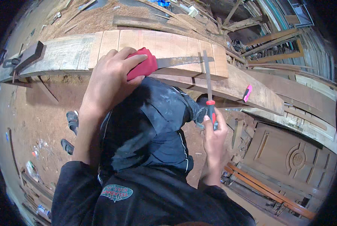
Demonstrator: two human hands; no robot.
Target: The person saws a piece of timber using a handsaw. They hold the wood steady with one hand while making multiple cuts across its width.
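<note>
My left hand (117,69) is closed round the red handle (142,64) of a handsaw, which seems to be wrapped in cloth. The toothed saw blade (181,61) points right, above a thick pale wooden beam (145,39). In my right hand (215,135) is a slim file (208,84) with a red and black handle. Its metal shank points away from me and crosses the blade near the tip; whether the two touch I cannot tell. A pink marker (247,93) with a black part lies on a second board (260,90) at the right.
A dark wooden block (31,56) stands at the beam's left end. Sawdust (93,22) and offcuts cover the ground beyond. Stacked planks (307,52) fill the right side, above a carved wooden panel (285,154). Sandals (72,121) lie on the floor at left.
</note>
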